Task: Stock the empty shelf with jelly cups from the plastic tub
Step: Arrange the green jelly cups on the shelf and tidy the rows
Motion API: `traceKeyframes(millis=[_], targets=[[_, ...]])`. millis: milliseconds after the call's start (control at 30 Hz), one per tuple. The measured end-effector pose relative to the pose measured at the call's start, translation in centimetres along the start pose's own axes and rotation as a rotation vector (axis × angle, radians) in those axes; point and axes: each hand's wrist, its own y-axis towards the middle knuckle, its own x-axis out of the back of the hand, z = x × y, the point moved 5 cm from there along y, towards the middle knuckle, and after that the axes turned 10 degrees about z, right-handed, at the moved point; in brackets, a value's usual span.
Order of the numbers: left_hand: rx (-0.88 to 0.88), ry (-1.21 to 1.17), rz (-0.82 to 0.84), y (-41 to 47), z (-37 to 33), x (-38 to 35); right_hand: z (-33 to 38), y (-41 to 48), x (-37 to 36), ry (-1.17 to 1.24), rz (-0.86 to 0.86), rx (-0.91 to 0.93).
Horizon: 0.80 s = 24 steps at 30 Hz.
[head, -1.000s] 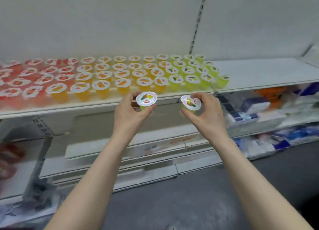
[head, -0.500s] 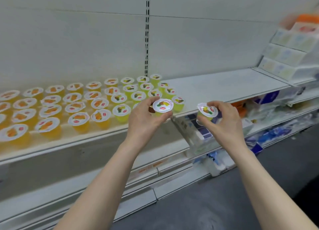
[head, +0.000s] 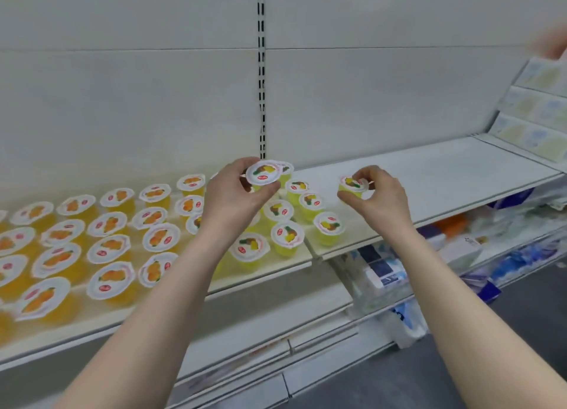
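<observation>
Left grip [head: 233,197]: thumb and curled fingers pinching one jelly cup [head: 264,173] by its sides. The white lid with fruit print faces up. The cup is held above the shelved stock, near the back of the shelf [head: 435,175].

Right grip [head: 380,200]: thumb and fingertips pinching a second jelly cup [head: 352,185], pale yellow and slightly tilted, over the bare right part of the shelf. Whether its base touches the shelf cannot be told.

Shelved stock: orange-tinted cups [head: 107,249] in rows across the left. Pale-yellow cups [head: 287,235] in rows at the middle, upright with lids up, just beside the orange ones.

Surroundings: white back panel [head: 383,86] with a slotted upright [head: 261,71]. Lower shelf [head: 276,325] beneath, with blue-and-white packets [head: 383,273] to its right. Stacked pastel packs [head: 537,108] at far right. Grey floor [head: 521,322].
</observation>
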Motion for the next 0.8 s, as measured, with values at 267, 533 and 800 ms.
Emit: traceKeyframes(millis=[267,533,800], targets=[[0.081,0.057,-0.133,2.7,0.5,-1.1,-3.0,7.8,-4.6,0.019,0.233,0.077],[0.145,0.102,-0.247,3.7,-0.3,-3.6,-4.0,12.6,-8.3,-0.004,0.381,0.216],[0.2,0.151,-0.294,4.0,-1.1,-5.5,-4.1,15.4,-10.2,0.042,0.432,0.285]])
